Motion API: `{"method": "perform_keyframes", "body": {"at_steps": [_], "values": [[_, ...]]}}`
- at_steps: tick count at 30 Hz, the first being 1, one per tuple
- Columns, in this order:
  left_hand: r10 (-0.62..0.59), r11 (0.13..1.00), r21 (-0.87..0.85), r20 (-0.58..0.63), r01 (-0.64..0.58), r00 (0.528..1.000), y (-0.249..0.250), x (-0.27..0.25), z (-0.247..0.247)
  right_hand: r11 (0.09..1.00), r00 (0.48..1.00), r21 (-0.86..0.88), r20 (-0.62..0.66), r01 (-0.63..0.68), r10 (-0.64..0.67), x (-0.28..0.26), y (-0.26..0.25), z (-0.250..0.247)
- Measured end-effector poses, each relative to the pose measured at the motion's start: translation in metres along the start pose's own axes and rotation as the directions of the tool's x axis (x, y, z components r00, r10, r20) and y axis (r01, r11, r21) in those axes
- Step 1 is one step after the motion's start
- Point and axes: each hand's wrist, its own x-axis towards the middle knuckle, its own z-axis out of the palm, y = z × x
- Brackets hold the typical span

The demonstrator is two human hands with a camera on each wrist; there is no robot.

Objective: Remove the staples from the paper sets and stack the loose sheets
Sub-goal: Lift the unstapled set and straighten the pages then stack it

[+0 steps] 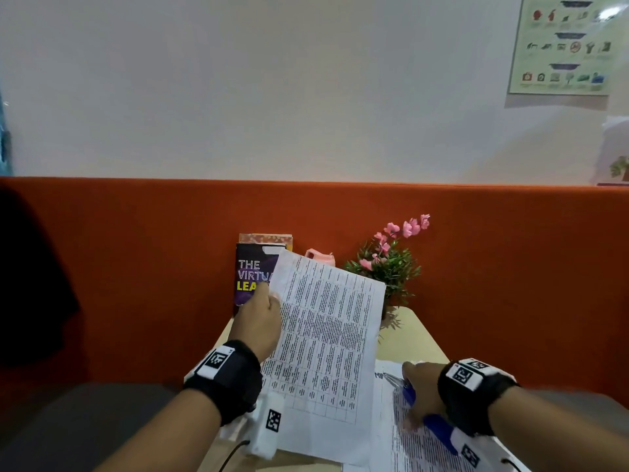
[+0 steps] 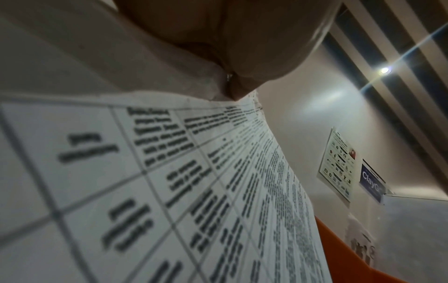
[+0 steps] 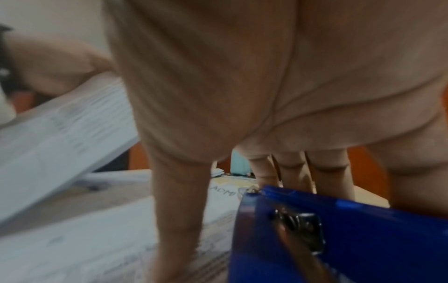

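Note:
My left hand (image 1: 262, 311) holds a printed paper set (image 1: 326, 335) by its left edge, lifted and tilted above the table. In the left wrist view the thumb (image 2: 230, 38) presses on the sheet's table print (image 2: 169, 172), with a small metal glint at the corner under it. My right hand (image 1: 418, 386) arches over a blue staple tool (image 1: 439, 427) that lies on more printed sheets (image 1: 408, 447). The right wrist view shows fairly straight fingers (image 3: 288, 172) beyond the tool (image 3: 351, 239) and the thumb (image 3: 179, 210) down on the paper, apart from the tool.
A purple book (image 1: 252, 277), a small pink object (image 1: 320, 255) and a potted plant with pink flowers (image 1: 391, 264) stand at the back of the pale table (image 1: 408, 332). An orange partition (image 1: 510, 267) closes the far side.

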Motion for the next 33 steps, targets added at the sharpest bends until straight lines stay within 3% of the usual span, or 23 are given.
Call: {"method": "perform_keyframes", "body": {"at_steps": [4,6,7,8,10,11,12,14,16,19,21,24,29,33], "values": [[0.002,1.0,-0.02,-0.005,-0.002,1.0,0.005,-0.004,0.004,0.998,0.998,0.048,-0.045,-0.04,0.042,-0.002,0.004,-0.006],[0.011,1.0,-0.019,-0.003,-0.011,1.0,0.008,-0.006,0.007,0.972,0.984,0.226,-0.149,-0.061,0.096,-0.002,0.013,-0.011],[0.015,1.0,-0.019,0.002,-0.015,1.0,0.01,-0.007,0.01,0.912,0.966,0.408,-0.211,-0.049,0.147,-0.004,0.018,-0.017],[0.018,1.0,-0.018,0.005,-0.018,1.0,0.011,-0.007,0.012,0.776,0.941,0.63,-0.254,-0.016,0.225,-0.005,0.025,-0.023],[0.021,1.0,-0.007,0.01,-0.021,1.0,0.014,-0.008,0.016,0.311,0.889,0.943,-0.238,0.115,0.392,-0.008,0.036,-0.039],[0.021,1.0,-0.001,0.014,-0.021,1.0,0.016,-0.009,0.019,0.105,0.879,0.978,-0.21,0.182,0.428,-0.012,0.041,-0.048],[0.024,1.0,0.003,0.019,-0.024,1.0,0.019,-0.009,0.022,-0.032,0.875,0.969,-0.205,0.243,0.439,-0.017,0.043,-0.058],[0.041,0.999,0.008,0.025,-0.042,0.999,0.024,-0.01,0.027,-0.188,0.865,0.905,-0.279,0.382,0.416,-0.028,0.039,-0.08],[0.066,0.998,0.014,0.033,-0.067,0.997,0.03,-0.012,0.033,-0.266,0.823,0.813,-0.39,0.518,0.412,-0.042,0.028,-0.104],[0.105,0.994,0.016,0.045,-0.106,0.993,0.037,-0.017,0.04,-0.167,0.715,0.72,-0.576,0.673,0.397,-0.06,0.001,-0.133],[0.142,0.99,0.009,0.048,-0.143,0.989,0.044,-0.024,0.043,-0.064,0.584,0.619,-0.696,0.783,0.418,-0.062,-0.014,-0.146],[0.21,0.977,0.031,0.067,-0.212,0.975,0.053,-0.033,0.048,0.034,0.415,0.507,-0.74,0.861,0.529,-0.061,-0.029,-0.156],[0.267,0.959,0.074,0.093,-0.274,0.959,0.061,-0.042,0.055,0.153,0.334,0.501,-0.744,0.851,0.578,-0.048,-0.046,-0.156],[0.319,0.939,0.09,0.126,-0.331,0.939,0.064,-0.046,0.056,0.213,0.337,0.523,-0.759,0.825,0.558,-0.037,-0.055,-0.151]]}}
